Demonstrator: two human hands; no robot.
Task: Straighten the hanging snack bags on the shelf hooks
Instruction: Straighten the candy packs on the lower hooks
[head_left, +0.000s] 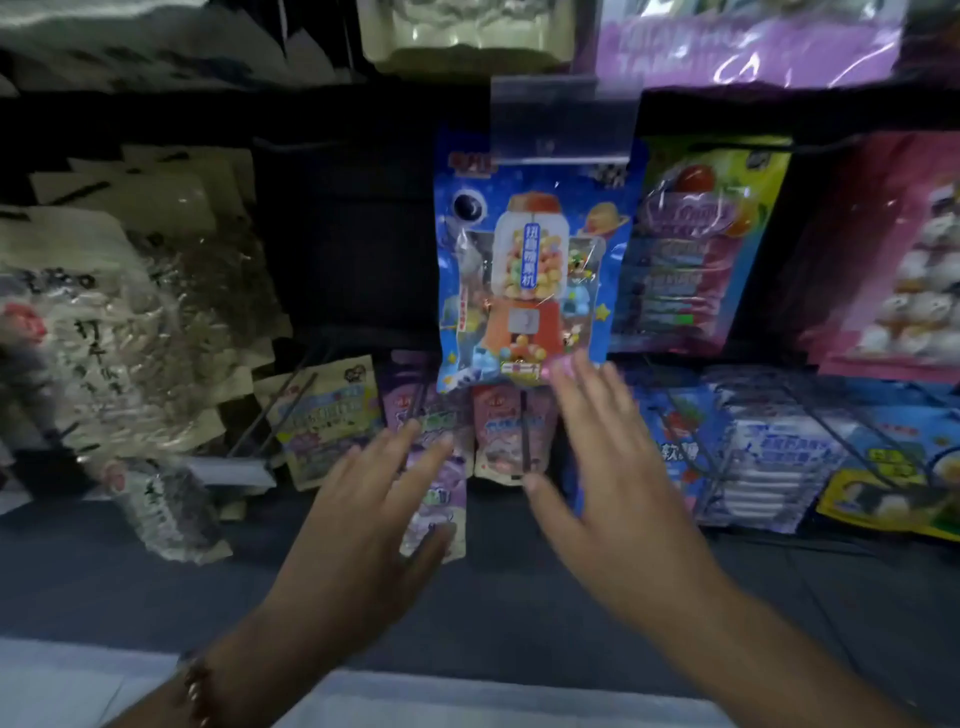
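Observation:
A blue snack bag (530, 270) printed with a gumball machine hangs upright from a hook in the middle of the shelf, under a clear price tag holder (563, 119). My right hand (608, 467) is spread with straight fingers just below it, the fingertips at the bag's bottom right corner. My left hand (374, 514) is also spread, lower and to the left, in front of a purple bag (436, 467) on the row beneath. Neither hand holds anything.
Beige and clear bags (119, 312) hang at the left. A green and purple bag (696, 244) and a pink bag (904, 270) hang at the right. Below are blue bags (769, 457) on wire hooks, a pink bag (501, 436) and a yellow-topped bag (327, 415).

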